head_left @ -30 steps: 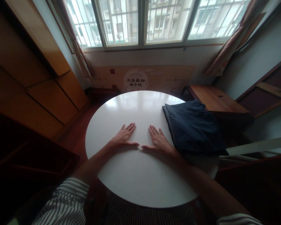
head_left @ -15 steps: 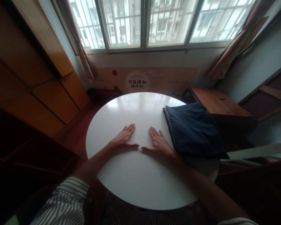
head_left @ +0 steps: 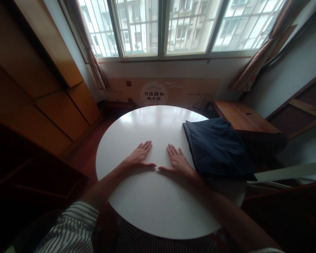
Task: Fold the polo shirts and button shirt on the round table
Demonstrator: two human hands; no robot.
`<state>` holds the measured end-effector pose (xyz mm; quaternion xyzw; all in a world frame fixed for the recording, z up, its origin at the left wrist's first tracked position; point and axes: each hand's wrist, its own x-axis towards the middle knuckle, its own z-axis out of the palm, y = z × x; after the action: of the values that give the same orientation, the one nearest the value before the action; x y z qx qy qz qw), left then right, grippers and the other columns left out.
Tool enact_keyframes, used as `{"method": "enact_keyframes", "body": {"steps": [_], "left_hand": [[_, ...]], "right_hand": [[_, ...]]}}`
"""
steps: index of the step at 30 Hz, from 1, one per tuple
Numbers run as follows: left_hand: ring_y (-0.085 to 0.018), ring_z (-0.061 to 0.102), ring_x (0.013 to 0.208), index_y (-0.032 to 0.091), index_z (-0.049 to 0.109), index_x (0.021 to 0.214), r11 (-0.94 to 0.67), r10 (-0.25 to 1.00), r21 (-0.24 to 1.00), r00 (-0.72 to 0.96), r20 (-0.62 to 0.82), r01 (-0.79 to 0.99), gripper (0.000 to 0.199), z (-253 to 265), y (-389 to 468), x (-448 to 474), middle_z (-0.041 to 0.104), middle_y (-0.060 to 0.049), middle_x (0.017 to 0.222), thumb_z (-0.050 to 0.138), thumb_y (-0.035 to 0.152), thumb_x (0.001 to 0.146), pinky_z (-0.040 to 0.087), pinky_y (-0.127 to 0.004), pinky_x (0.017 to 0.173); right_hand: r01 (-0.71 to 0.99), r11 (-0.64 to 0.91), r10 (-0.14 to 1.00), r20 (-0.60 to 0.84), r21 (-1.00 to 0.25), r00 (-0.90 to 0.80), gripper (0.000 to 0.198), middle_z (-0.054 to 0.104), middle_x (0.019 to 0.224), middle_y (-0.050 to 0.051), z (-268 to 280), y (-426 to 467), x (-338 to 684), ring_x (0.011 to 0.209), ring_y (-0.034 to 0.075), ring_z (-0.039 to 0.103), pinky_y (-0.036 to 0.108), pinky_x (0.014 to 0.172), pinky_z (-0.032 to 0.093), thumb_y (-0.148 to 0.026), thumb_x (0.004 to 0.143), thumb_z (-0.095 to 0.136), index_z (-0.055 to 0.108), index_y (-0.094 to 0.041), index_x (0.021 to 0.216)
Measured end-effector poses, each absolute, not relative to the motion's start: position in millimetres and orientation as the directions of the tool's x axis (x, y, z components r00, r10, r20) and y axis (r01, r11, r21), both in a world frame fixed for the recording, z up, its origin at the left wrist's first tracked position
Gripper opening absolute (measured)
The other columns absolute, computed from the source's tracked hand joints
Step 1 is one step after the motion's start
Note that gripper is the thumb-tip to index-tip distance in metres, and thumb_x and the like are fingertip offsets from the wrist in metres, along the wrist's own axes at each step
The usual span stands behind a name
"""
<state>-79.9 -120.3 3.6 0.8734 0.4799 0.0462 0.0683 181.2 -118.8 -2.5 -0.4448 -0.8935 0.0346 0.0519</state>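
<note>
Left hand [head_left: 140, 155] and right hand [head_left: 177, 161] palm-down on glossy white rounded worktop [head_left: 155, 207], fingers extended, thumb tips nearly meeting, gripping nothing; probably just resting. Folded dark-navy fabric [head_left: 218, 149] lies right, beside right hand, likely placed aside for hand room.
</note>
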Motion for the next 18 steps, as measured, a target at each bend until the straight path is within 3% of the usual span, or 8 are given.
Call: {"method": "enact_keyframes", "body": {"steps": [18], "left_hand": [[-0.034, 0.018, 0.152, 0.007, 0.020, 0.157, -0.548, 0.836, 0.175, 0.545, 0.070, 0.818, 0.113, 2.6, -120.9, -79.5, 0.020, -0.024, 0.162, 0.046, 0.085, 0.079, 0.016, -0.050, 0.122]], "right_hand": [[0.771, 0.621, 0.784, 0.144, -0.141, -0.604, 0.106, 0.027, 0.158, 0.028, -4.8, -117.3, 182.7, 0.149, 0.038, 0.023, 0.057, 0.119, 0.017, -0.081, 0.084, 0.040, 0.035, 0.001, 0.152]]}}
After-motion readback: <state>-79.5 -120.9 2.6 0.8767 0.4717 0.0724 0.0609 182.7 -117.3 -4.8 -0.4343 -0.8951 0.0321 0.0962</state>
